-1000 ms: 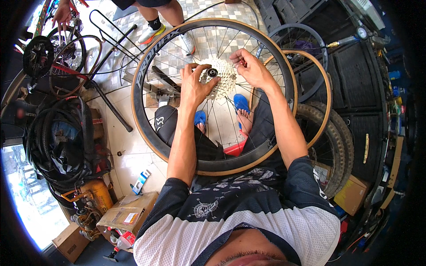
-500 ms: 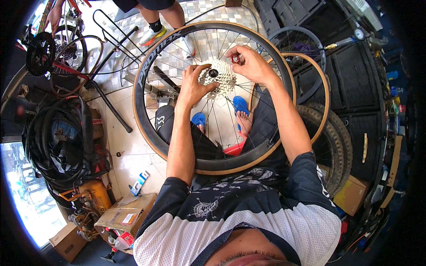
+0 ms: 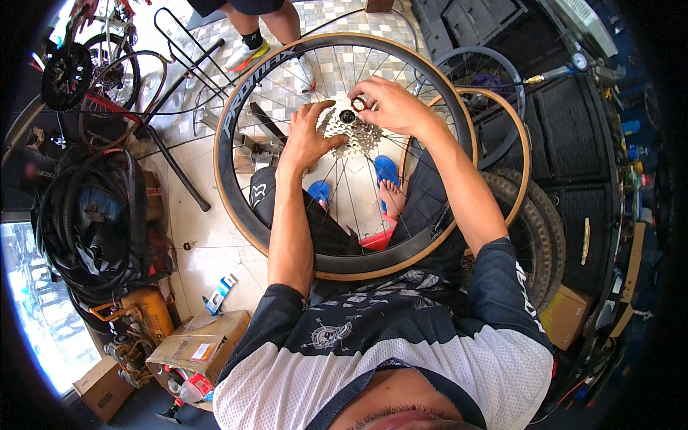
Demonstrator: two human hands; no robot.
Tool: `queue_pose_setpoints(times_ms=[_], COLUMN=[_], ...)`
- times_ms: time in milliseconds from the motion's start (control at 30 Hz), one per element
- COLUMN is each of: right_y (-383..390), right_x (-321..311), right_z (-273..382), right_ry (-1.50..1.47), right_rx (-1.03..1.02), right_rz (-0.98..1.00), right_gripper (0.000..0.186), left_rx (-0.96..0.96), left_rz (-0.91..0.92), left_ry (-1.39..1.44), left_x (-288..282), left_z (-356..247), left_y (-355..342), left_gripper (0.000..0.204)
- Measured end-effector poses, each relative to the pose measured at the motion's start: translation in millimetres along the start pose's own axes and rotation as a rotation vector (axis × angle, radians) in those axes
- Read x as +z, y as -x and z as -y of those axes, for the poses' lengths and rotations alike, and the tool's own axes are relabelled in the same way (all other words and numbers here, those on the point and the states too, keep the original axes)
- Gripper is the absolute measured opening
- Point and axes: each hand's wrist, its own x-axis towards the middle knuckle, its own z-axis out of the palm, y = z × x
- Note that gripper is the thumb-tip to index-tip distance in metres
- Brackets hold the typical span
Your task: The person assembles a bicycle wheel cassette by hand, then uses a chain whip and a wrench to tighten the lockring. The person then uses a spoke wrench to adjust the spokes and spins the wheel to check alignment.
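A bicycle wheel point(image 3: 231, 179) with a deep black rim and tan-edged tyre lies across my lap, cassette side up. At its hub sits a silver cassette point(image 3: 364, 137) with a dark centre hole. My left hand point(image 3: 304, 142) grips the cassette's left side, fingers above and thumb below. Between the thumb and fingers of my right hand point(image 3: 393, 106) is a small red-edged lockring point(image 3: 359, 104), held just above and right of the centre hole. Whether it touches the cassette cannot be made out.
Another person's legs point(image 3: 265, 25) stand beyond the wheel. A bicycle point(image 3: 107, 79) is at the upper left, above a heap of black tyres point(image 3: 93, 222). A cardboard box point(image 3: 204, 340) sits at the lower left. More wheels point(image 3: 527, 136) lean against black cabinets point(image 3: 570, 143) on the right.
My right hand has moved left with the lockring, from beside the cassette to close by its centre hole. The lockring has turned to show its face. My left hand stays on the cassette.
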Motion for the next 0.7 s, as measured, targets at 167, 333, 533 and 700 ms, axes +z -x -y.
queue_pose_setpoints(times_ms=[167,333,533,700], right_y=[-19,-28,-36,-39], right_x=[9,11,9,13], right_z=[6,10,20,23], right_ry=[0.188,0.288,0.342,0.394], right_rx=[-0.044,-0.045,-0.007,0.001], right_rz=[0.187,0.259,0.339,0.334], right_gripper=[0.030,0.027,0.029,0.029], left_rx=[-0.018,-0.022,-0.035,-0.021], left_rz=[-0.038,-0.053,-0.090,-0.155], left_ry=[0.032,0.034,0.022,0.014], left_x=[-5,-8,-8,-5], left_z=[14,13,14,22], left_y=[0,1,2,0], left_gripper=[0.080,0.071,0.063,0.056])
